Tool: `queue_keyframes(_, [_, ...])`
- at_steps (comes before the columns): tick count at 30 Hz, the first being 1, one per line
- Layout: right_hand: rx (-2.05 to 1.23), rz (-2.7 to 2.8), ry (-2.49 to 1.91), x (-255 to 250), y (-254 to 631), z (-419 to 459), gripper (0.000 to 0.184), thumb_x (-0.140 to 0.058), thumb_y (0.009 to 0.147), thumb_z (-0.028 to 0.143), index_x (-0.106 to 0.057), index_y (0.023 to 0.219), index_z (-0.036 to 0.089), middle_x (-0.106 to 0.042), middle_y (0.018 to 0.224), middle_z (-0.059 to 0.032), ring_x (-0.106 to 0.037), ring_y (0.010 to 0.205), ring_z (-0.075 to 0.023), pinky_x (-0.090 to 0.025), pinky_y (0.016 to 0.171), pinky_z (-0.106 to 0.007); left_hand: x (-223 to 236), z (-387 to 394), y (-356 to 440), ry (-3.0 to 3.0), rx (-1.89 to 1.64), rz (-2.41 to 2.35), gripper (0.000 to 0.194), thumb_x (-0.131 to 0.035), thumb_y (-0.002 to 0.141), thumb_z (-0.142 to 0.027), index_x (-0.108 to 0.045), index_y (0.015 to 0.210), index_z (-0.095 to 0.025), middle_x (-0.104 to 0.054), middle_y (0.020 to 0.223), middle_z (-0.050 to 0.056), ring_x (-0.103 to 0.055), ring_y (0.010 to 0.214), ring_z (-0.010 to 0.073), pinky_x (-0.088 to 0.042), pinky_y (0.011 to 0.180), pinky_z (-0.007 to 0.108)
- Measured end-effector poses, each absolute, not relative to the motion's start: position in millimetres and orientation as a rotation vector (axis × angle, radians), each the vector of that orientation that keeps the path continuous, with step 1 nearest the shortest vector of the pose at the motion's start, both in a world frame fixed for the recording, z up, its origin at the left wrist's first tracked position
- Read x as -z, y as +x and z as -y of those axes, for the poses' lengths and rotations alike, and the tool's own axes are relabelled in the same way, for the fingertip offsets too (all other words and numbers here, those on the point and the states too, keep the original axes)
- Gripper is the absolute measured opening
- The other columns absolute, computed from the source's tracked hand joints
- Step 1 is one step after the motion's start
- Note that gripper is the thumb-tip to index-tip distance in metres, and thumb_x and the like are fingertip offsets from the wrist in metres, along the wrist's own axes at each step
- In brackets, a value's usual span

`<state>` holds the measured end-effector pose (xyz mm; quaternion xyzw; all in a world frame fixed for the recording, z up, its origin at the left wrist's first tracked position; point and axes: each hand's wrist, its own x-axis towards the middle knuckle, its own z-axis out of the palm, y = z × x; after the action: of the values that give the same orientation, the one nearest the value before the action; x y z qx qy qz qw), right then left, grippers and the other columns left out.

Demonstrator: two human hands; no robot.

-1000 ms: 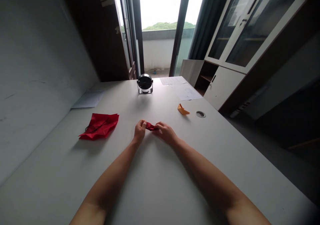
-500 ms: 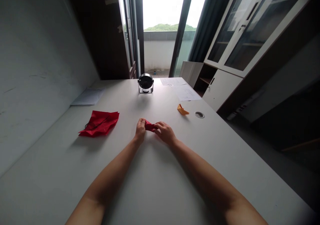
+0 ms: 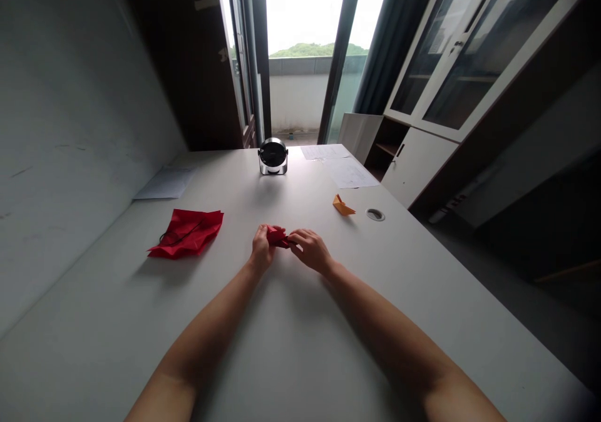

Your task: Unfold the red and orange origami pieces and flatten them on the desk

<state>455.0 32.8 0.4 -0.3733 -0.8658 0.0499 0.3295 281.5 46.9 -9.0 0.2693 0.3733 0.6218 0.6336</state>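
A small folded piece of red paper (image 3: 277,236) is held between my two hands, a little above the white table (image 3: 295,347). My left hand (image 3: 261,247) is closed round its left side. At the right end, the fingertips of my right hand (image 3: 308,248) pinch its edge. The exact folds are too small to make out. Off to the left lies a red bag (image 3: 192,234) with a dark cord across it. A folded orange paper piece (image 3: 343,205), pointed at its ends, rests to the right, beyond my right hand.
At the table's far end stands a round black device on a metal stand (image 3: 273,157). Paper sheets (image 3: 350,173) lie at the back right, and more papers (image 3: 165,183) by the left wall. A round cable hole (image 3: 375,215) is near the right edge.
The red paper has turned and shifted slightly left in my hands, with more of its face showing. My left hand has tilted open a little around it; my right fingers still pinch its end.
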Motion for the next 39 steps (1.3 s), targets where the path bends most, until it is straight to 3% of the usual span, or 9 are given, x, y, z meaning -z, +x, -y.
queue_keyframes(6, [-0.146, 2.215, -0.908, -4.6, 455.9, -30.2, 0.016, -0.047, 0.097, 0.022, -0.064, 0.095, 0.023, -0.066, 0.109, -0.0069, -0.056, 0.102, -0.0215, -0.046, 0.090, -0.038, 13.1, -52.7, 278.0, 0.558, -1.463, -0.829, 0.018, -0.049, 0.091, -0.036, -0.048, 0.082, -0.021, -0.060, 0.079, 0.002, -0.065, 0.077, 0.0178, -0.054, 0.076, 0.037])
queue_keyframes(11, [-0.245, 2.080, -0.928, -7.5, 456.3, -27.3, 0.016, -0.045, 0.098, 0.023, -0.060, 0.099, 0.022, -0.065, 0.108, -0.0085, -0.058, 0.100, -0.0217, -0.047, 0.089, -0.038, 15.6, -57.6, 274.8, 0.469, -1.485, -0.740, 0.018, -0.048, 0.092, -0.028, -0.048, 0.077, -0.019, -0.057, 0.075, 0.003, -0.057, 0.066, 0.0130, -0.051, 0.072, 0.030])
queue_keyframes(15, [-0.243, 2.040, -0.944, -7.3, 455.2, -27.1, 0.014, -0.044, 0.098, 0.023, -0.058, 0.097, 0.022, -0.065, 0.108, -0.0088, -0.059, 0.100, -0.0226, -0.047, 0.091, -0.040, 14.0, -57.5, 275.1, 0.497, -1.501, -0.756, 0.021, -0.051, 0.092, -0.032, -0.048, 0.076, -0.020, -0.055, 0.072, 0.002, -0.056, 0.064, 0.0126, -0.049, 0.072, 0.029])
queue_keyframes(20, [-0.216, 2.000, -1.005, -6.1, 456.0, -27.9, 0.014, -0.042, 0.099, 0.022, -0.057, 0.098, 0.021, -0.065, 0.106, -0.0088, -0.059, 0.098, -0.0219, -0.047, 0.087, -0.035, 8.0, -48.4, 280.2, 0.715, -1.344, -0.727, 0.037, -0.050, 0.091, -0.056, -0.056, 0.106, -0.022, -0.066, 0.094, 0.007, -0.064, 0.085, 0.0190, -0.049, 0.074, 0.032])
queue_keyframes(26, [-0.119, 2.026, -1.062, -2.7, 458.8, -29.7, 0.015, -0.045, 0.099, 0.025, -0.058, 0.094, 0.020, -0.064, 0.097, -0.0078, -0.058, 0.086, -0.0183, -0.046, 0.076, -0.028, 4.0, -36.4, 286.0, 0.986, -1.217, -0.780, 0.053, -0.061, 0.084, -0.058, -0.054, 0.122, -0.022, -0.068, 0.095, 0.007, -0.065, 0.085, 0.0183, -0.047, 0.071, 0.028])
queue_keyframes(32, [-0.122, 2.048, -1.080, -0.6, 456.8, -30.0, 0.017, -0.050, 0.098, 0.029, -0.061, 0.090, 0.019, -0.063, 0.090, -0.0057, -0.054, 0.069, -0.0118, -0.041, 0.064, -0.022, 3.3, -36.0, 287.4, 1.150, -1.266, -0.814, 0.043, -0.069, 0.082, -0.050, -0.059, 0.108, -0.018, -0.065, 0.096, 0.006, -0.062, 0.084, 0.0160, -0.048, 0.071, 0.026])
queue_keyframes(39, [-0.595, 1.934, -0.958, 1.8, 450.6, -30.4, 0.014, -0.051, 0.092, 0.026, -0.059, 0.083, 0.019, -0.061, 0.083, -0.0031, -0.052, 0.065, -0.0114, -0.043, 0.063, -0.024, 14.7, -46.8, 285.1, 0.964, -1.373, -0.792, 0.042, -0.064, 0.084, -0.055, -0.063, 0.097, -0.015, -0.064, 0.083, 0.003, -0.059, 0.072, 0.0138, -0.049, 0.070, 0.027])
